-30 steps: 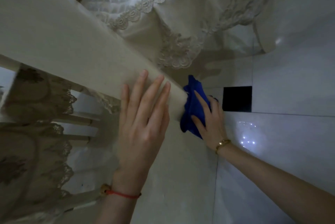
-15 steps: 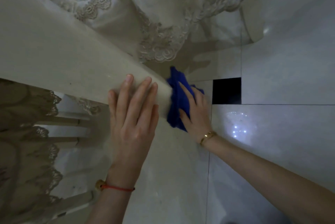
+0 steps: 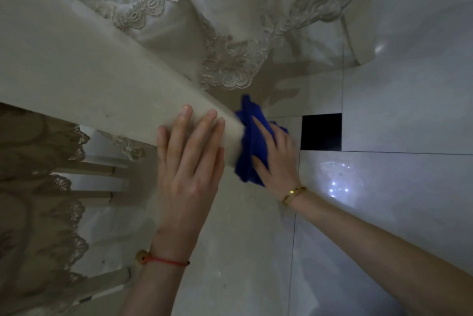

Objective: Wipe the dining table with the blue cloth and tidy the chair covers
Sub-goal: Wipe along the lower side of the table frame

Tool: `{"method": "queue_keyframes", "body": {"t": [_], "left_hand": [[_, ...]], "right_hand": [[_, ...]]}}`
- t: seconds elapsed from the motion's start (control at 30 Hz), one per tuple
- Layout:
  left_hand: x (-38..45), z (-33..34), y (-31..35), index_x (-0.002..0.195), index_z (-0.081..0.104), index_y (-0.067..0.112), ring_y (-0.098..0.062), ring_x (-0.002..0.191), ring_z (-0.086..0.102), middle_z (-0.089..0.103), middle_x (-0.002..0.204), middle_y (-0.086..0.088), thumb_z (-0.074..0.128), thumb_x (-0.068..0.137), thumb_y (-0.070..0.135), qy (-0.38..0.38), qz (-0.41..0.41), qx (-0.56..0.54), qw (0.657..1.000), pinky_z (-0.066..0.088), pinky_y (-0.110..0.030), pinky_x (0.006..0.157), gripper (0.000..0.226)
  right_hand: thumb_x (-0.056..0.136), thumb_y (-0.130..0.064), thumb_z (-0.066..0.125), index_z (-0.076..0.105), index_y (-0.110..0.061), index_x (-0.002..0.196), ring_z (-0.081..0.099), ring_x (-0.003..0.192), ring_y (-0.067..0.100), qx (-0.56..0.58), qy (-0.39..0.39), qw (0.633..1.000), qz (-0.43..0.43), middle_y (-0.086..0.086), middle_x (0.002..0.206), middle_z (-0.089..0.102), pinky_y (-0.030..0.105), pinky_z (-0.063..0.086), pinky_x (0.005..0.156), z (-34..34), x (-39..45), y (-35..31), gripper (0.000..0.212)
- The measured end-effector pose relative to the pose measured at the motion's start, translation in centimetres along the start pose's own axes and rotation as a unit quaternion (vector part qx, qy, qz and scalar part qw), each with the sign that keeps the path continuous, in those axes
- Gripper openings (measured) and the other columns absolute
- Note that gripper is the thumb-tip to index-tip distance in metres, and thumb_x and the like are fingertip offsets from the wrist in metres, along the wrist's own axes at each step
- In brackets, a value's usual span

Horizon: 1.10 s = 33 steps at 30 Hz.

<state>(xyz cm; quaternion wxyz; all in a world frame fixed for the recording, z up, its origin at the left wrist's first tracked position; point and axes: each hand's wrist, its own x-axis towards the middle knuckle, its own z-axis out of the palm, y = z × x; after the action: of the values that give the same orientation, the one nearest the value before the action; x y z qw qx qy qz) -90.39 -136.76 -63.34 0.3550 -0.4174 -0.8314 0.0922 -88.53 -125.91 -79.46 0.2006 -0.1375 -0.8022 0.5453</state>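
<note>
Two hands are working at one beige table end. The left hand [image 3: 188, 170] is lying flat, fingers released and spread on the dining table [image 3: 76, 80]. The right hand [image 3: 275, 159] is pressing one blue cloth [image 3: 249, 136], fingers grasping it against the table's rounded edge. Two lace-trimmed chair covers [image 3: 230, 34] are flanking; glossy tiled floor [image 3: 409, 111] is lying open rightward.

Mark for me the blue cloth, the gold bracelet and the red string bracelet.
Crumpled blue cloth [image 3: 247, 136]: head view, on the bunched folds left of the fingers.
Gold metal bracelet [image 3: 294, 194]: head view, on the band across the right wrist.
Thin red string bracelet [image 3: 166, 261]: head view, on the cord over the left wrist.
</note>
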Motion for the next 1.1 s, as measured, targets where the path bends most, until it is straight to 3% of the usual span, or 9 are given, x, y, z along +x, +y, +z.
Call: {"method": "queue_keyframes", "body": {"t": [0.1, 0.2, 0.3, 0.47, 0.57, 0.67, 0.77, 0.97, 1.1], "left_hand": [[-0.1, 0.0, -0.4, 0.13, 0.059, 0.006, -0.03, 0.139, 0.032, 0.052, 0.141, -0.006, 0.065, 0.093, 0.01, -0.013, 0.005, -0.014, 1.0, 0.013, -0.044, 0.123, 0.038], [-0.2, -0.1, -0.5, 0.131, 0.059, 0.007, -0.029, 0.139, 0.034, 0.053, 0.14, -0.004, 0.062, 0.095, 0.011, -0.008, 0.006, 0.0, 1.0, 0.013, -0.043, 0.124, 0.037], [-0.1, -0.2, -0.3, 0.131, 0.06, 0.008, -0.027, 0.139, 0.034, 0.054, 0.14, -0.002, 0.06, 0.095, 0.01, -0.004, 0.006, 0.011, 1.0, 0.014, -0.041, 0.124, 0.036], [0.0, -0.1, 0.0, 0.13, 0.06, 0.009, -0.027, 0.139, 0.035, 0.056, 0.138, -0.002, 0.062, 0.094, 0.011, 0.001, 0.003, 0.006, 1.0, 0.014, -0.042, 0.124, 0.036], [-0.2, 0.0, -0.1, 0.13, 0.06, 0.009, -0.027, 0.14, 0.033, 0.055, 0.139, -0.003, 0.061, 0.095, 0.011, -0.002, 0.0, 0.004, 1.0, 0.014, -0.042, 0.123, 0.036], [-0.2, 0.0, -0.3, 0.131, 0.06, 0.008, -0.028, 0.14, 0.033, 0.054, 0.139, -0.003, 0.062, 0.095, 0.012, -0.003, 0.008, 0.003, 1.0, 0.014, -0.043, 0.123, 0.036], [-0.1, 0.0, -0.4, 0.13, 0.061, 0.008, -0.028, 0.138, 0.035, 0.055, 0.138, -0.004, 0.063, 0.095, 0.013, 0.0, 0.012, 0.005, 1.0, 0.014, -0.042, 0.123, 0.035], [-0.1, 0.6, 0.1, 0.125, 0.065, 0.007, -0.028, 0.135, 0.039, 0.061, 0.132, -0.005, 0.065, 0.091, 0.008, 0.033, -0.003, 0.0, 0.999, 0.014, -0.04, 0.122, 0.033], [0.0, 0.9, 0.6, 0.121, 0.067, 0.006, -0.029, 0.134, 0.039, 0.064, 0.128, -0.007, 0.067, 0.089, 0.006, 0.044, -0.019, -0.029, 0.998, 0.019, -0.043, 0.12, 0.032]], "right_hand": [[0.091, -0.06, 0.029, 0.017, -0.033, 0.147, 0.041, 0.122, 0.028, 0.046, 0.054, 0.995, -0.076, 0.007, 0.138, 0.039, 0.039, 0.03, 0.107, -0.5, 1.7, -4.6, 0.063], [0.09, -0.061, 0.031, 0.02, -0.031, 0.147, 0.04, 0.124, 0.028, 0.054, 0.032, 0.993, -0.105, 0.007, 0.139, 0.037, 0.04, 0.03, 0.108, -0.4, 2.1, -3.1, 0.065], [0.086, -0.054, 0.041, 0.017, -0.034, 0.148, 0.037, 0.127, 0.033, 0.014, -0.026, 0.999, -0.035, 0.01, 0.14, 0.037, 0.048, 0.03, 0.11, 0.5, 0.3, 2.4, 0.07], [0.08, -0.05, 0.028, 0.006, -0.036, 0.146, 0.037, 0.123, 0.033, -0.045, -0.128, 0.988, 0.076, 0.011, 0.14, 0.036, 0.044, 0.031, 0.11, -0.3, -1.6, 7.1, 0.071], [0.084, -0.048, 0.035, 0.017, -0.033, 0.149, 0.041, 0.117, 0.035, -0.009, -0.059, 0.998, 0.015, 0.012, 0.133, 0.041, 0.049, 0.035, 0.104, -0.6, -0.2, 3.0, 0.069], [0.089, -0.057, 0.036, 0.018, -0.03, 0.147, 0.04, 0.122, 0.031, 0.037, 0.012, 0.996, -0.085, 0.01, 0.136, 0.04, 0.04, 0.031, 0.107, -0.8, 1.7, -2.5, 0.066], [0.09, -0.061, 0.034, 0.018, -0.029, 0.147, 0.038, 0.125, 0.029, 0.039, 0.007, 0.992, -0.123, 0.005, 0.139, 0.034, 0.038, 0.028, 0.109, -0.5, 2.2, -1.8, 0.067], [0.082, -0.048, 0.035, 0.008, -0.035, 0.146, 0.034, 0.125, 0.03, -0.037, -0.131, 0.99, 0.032, 0.011, 0.143, 0.032, 0.042, 0.029, 0.112, -0.2, -0.9, 7.7, 0.071], [0.09, -0.036, 0.041, 0.016, -0.03, 0.149, 0.041, 0.112, 0.027, -0.074, -0.154, 0.984, 0.042, 0.011, 0.133, 0.04, 0.037, 0.037, 0.104, -1.6, -1.0, 7.5, 0.065]]}}
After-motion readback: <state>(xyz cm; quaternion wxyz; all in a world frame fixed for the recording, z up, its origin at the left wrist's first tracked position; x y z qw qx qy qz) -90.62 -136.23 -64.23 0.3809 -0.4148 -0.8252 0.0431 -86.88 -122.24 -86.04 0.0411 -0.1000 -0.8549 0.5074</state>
